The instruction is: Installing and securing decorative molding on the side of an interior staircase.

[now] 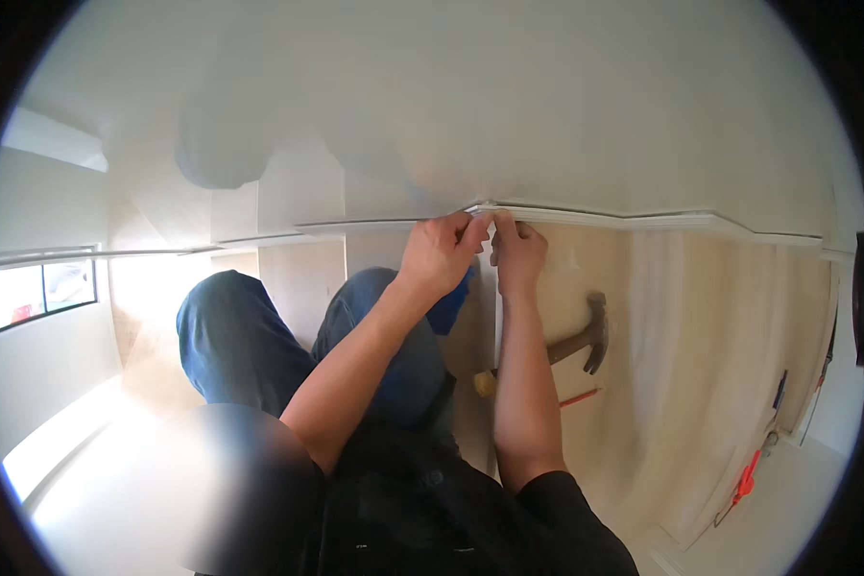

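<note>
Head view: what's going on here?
A person has the left hand and right hand close together, fingers at the white strip along the pale wall. Exactly what each grips there is too small to tell. A hammer lies on the floor, partly hidden behind the right forearm, near a thin red stick; neither is in hand.

Daylight comes from the left, where the window (62, 290) is washed out and the floor (139, 336) glares almost white. The wall (547, 96) is dimmer and greyish, with soft dark patches that may be shadows or reflections. The hammer (597, 331) is fairly clear, while a heavy blur smears the lower left. The fisheye bows the trim (624, 221), and a black ring darkens the corners.
</note>
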A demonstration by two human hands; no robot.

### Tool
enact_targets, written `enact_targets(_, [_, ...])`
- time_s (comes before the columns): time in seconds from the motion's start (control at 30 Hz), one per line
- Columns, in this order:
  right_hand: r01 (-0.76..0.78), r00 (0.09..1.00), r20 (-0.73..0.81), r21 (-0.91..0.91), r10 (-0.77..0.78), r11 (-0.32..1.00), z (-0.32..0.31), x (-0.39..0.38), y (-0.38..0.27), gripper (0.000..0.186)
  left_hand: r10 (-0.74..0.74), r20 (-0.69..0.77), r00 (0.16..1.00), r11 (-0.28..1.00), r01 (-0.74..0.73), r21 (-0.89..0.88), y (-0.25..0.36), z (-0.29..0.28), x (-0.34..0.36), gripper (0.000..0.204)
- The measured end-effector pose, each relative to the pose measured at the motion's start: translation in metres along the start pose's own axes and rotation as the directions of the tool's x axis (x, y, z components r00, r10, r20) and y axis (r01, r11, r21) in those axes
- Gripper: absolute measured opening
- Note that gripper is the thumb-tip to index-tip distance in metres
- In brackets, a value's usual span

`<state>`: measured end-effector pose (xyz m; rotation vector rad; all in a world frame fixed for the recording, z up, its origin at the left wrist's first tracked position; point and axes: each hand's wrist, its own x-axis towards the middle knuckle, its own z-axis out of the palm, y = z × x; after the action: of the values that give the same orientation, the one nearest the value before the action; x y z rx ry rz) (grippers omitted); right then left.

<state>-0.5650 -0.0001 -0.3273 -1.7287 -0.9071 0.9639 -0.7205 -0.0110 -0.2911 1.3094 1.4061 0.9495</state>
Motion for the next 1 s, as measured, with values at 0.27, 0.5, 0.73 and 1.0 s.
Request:
enact_targets(0.27, [0.055,0.994,0.093,0.036,-0.058,0.998,-0.011,-0.003,0.001,0.051,0.301,0.395,0.868,0.907,-0.389,0.161,-0.014,-0.023,-0.107,0.035])
enact_targets(0.5, [0.027,0.99,0.136,0.007,-0.028,1.0,-0.012,-0.002,-0.004,0.051,0.109,0.677,0.727,0.966,-0.238,0.099,-0.022,0.029,-0.161,0.063])
enact_targets(0.73, [-0.004,0.988,0.156,0.055,-0.005,0.998,-0.002,0.001,0.004,0.056,0.235,0.819,0.523,0.898,-0.44,0.023,-0.06,0.058,-0.185,0.053])
enact_targets(1.0, [0.005,0.995,0.098,0.031,-0.008,0.999,0.001,-0.006,0.021,0.056,0.108,0.899,0.425,0.879,-0.463,0.113,-0.053,0.031,-0.174,0.035])
